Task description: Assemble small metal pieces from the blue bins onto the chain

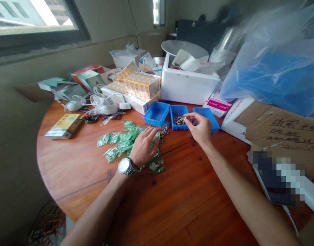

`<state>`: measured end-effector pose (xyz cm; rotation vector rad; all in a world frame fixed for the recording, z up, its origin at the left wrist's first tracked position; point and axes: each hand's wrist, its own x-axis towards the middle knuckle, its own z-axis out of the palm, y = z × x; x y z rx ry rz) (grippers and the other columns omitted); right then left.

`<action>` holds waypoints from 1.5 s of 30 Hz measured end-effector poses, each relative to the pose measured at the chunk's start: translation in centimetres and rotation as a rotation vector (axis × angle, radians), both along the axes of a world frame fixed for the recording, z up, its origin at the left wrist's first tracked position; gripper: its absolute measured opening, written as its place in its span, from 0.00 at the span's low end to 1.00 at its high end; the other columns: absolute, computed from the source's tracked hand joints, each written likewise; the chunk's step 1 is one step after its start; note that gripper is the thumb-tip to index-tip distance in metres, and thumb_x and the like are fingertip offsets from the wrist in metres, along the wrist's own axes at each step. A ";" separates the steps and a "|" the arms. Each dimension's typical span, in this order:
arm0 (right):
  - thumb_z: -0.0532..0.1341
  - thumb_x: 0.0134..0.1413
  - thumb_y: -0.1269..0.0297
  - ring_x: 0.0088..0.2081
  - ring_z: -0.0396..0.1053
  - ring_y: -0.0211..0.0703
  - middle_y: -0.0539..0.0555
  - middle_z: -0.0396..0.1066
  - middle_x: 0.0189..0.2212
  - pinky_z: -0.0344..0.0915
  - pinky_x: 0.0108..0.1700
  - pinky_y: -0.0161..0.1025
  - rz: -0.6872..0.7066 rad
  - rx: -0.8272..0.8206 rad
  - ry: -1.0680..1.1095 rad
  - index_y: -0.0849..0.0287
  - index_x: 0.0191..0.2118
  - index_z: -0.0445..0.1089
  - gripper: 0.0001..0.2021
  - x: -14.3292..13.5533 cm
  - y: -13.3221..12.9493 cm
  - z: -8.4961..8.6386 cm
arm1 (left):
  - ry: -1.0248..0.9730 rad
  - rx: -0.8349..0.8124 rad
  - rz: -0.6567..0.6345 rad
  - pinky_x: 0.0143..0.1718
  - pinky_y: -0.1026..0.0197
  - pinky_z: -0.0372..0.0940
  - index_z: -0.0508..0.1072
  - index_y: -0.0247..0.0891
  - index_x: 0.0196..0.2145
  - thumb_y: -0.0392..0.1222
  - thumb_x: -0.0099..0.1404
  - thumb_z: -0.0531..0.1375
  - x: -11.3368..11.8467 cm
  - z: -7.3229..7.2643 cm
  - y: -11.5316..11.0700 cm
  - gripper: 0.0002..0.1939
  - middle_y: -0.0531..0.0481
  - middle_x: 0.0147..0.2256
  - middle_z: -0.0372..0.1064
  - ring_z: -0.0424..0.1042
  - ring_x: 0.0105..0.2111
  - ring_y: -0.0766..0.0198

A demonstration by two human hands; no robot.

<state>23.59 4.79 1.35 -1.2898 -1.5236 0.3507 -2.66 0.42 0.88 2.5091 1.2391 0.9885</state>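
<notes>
My left hand [144, 145], with a watch [125, 166] on its wrist, is over the green plastic packets [118, 141], its fingers extended toward a small heap of metal parts [162, 135] on the table. My right hand [200, 128] is at the middle blue bin [179, 127], which contains many small metal parts [177, 119]. Its thumb and index finger are pinched around a tiny shiny piece at the bin's right side. The left blue bin [157, 114] shows a bare bottom. The right blue bin [214, 124] is partly behind my right hand.
On the round wooden table [157, 205] lie a yellow box [63, 126] and white round devices [105, 104] at the left. Stacked boxes [141, 84] and a white foam box [189, 85] stand behind the bins. A cardboard box [285, 133] and a tablet [272, 181] are at the right.
</notes>
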 end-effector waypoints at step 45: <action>0.70 0.58 0.72 0.35 0.76 0.46 0.53 0.80 0.33 0.71 0.40 0.42 0.428 -0.281 -0.129 0.55 0.36 0.79 0.04 -3.5 -6.1 -3.7 | 0.015 -0.032 -0.012 0.58 0.45 0.70 0.72 0.40 0.60 0.37 0.78 0.50 0.1 0.1 -0.1 0.18 0.43 0.54 0.76 0.75 0.55 0.50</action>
